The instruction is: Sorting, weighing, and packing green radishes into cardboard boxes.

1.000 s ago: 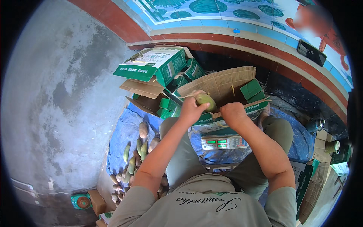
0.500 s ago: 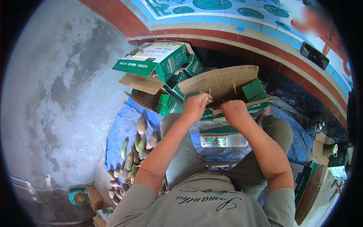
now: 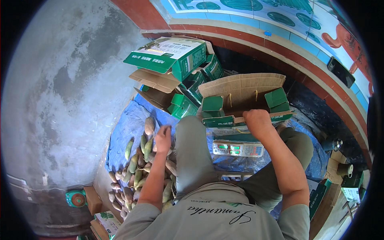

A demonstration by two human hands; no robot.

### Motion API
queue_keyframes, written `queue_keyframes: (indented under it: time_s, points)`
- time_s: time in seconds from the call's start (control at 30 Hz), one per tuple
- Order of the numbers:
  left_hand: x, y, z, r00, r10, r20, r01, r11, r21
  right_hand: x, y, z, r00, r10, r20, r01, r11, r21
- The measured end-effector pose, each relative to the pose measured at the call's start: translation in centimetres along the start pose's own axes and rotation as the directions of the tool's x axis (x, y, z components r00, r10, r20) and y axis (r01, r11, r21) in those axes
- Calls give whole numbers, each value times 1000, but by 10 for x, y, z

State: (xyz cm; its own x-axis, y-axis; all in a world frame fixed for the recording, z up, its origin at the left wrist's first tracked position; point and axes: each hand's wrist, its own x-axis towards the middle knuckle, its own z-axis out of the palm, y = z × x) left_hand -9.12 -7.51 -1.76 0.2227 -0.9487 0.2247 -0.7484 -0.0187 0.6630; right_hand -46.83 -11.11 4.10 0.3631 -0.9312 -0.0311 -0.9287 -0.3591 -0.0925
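An open green cardboard box (image 3: pixel 248 96) stands in front of me with its tall brown flap up; yellow cord handles hang inside. My right hand (image 3: pixel 258 122) is closed over its near edge. The box rests on a digital scale (image 3: pixel 238 149) with a lit green display, between my knees. My left hand (image 3: pixel 163 138) is apart from the box, over the near-left side by a heap of radishes (image 3: pixel 138 164), long, green and brownish. Its fingers look bent, but blur hides whether they are closed. I see nothing held in it.
More green boxes (image 3: pixel 166 52) are stacked open at the back left. A blue tarp (image 3: pixel 124 120) covers the ground. A phone (image 3: pixel 341 72) leans on the wall ledge at right. Cardboard (image 3: pixel 332 192), a cup (image 3: pixel 345 169) and a dark jar (image 3: pixel 333 144) lie at the right.
My left hand has let go of the box's cord and moved left and toward me, to the radishes. My right hand stays on the box's near edge. The view has shifted slightly.
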Motion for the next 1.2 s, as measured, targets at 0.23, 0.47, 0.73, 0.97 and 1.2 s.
queue_keyframes:
  time_s: [0.23,0.47,0.73,0.97,1.2]
  points:
    - [-156,-262,49,792,-446,417,271,868,415,8,-16,-12,987,-110,-118,110,994,-9]
    - [-244,-244,91,558,-537,633,108,803,586,-1,6,3,994,-64,-89,65,998,2]
    - [-246,-177,72,542,-646,538,214,725,654,5,-6,-12,999,-39,-34,41,996,76]
    - [-219,-167,81,498,-670,550,194,705,682,6,-6,-12,1000,4,6,-5,996,86]
    - [-186,-166,90,410,-668,621,170,725,668,9,-7,-13,1000,28,10,-29,988,150]
